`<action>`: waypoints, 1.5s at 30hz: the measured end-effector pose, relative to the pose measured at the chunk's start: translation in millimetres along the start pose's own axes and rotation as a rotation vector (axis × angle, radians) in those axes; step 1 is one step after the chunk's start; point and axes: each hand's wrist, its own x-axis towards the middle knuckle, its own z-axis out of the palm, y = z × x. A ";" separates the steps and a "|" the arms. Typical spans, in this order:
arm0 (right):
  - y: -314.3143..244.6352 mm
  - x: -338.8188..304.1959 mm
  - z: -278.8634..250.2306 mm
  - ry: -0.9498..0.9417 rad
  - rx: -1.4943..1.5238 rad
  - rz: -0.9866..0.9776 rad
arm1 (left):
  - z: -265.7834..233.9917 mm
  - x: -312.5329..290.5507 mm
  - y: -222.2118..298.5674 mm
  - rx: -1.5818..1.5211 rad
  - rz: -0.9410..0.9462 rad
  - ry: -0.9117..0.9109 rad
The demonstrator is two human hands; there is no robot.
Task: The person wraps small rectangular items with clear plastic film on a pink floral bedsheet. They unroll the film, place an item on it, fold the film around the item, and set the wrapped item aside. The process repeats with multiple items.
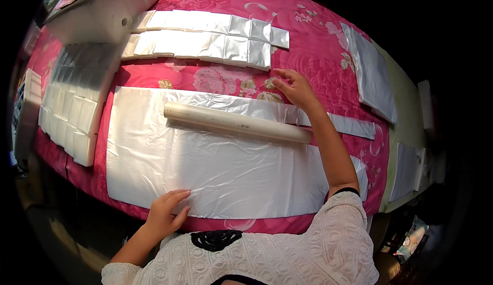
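A tube (236,123) is laid on a plastic sheet (231,182); near left hand (164,214) and far right hand (299,90) are held, fingers loosely parted.

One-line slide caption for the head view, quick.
A pale tube lies on a glossy white sheet, left hand at the sheet's near edge, right hand open near folded packets.

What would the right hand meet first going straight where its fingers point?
Right hand: probably the right end of the near row of flat, square, white plastic packets; height unclear, may pass above.
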 end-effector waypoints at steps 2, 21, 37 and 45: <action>-14.2 -68.6 7.2 -0.022 -0.141 -0.154 | 2.5 4.0 3.2 0.037 0.056 -0.015; 75.0 -312.1 -13.6 0.304 -0.630 0.141 | 135.4 76.9 51.5 0.307 0.360 -0.178; 32.9 -288.6 26.5 0.211 -0.489 0.028 | 167.0 74.4 72.1 0.391 0.254 -0.100; 142.1 -359.1 -74.8 0.760 -0.709 0.392 | 163.2 60.6 81.7 0.436 0.237 -0.171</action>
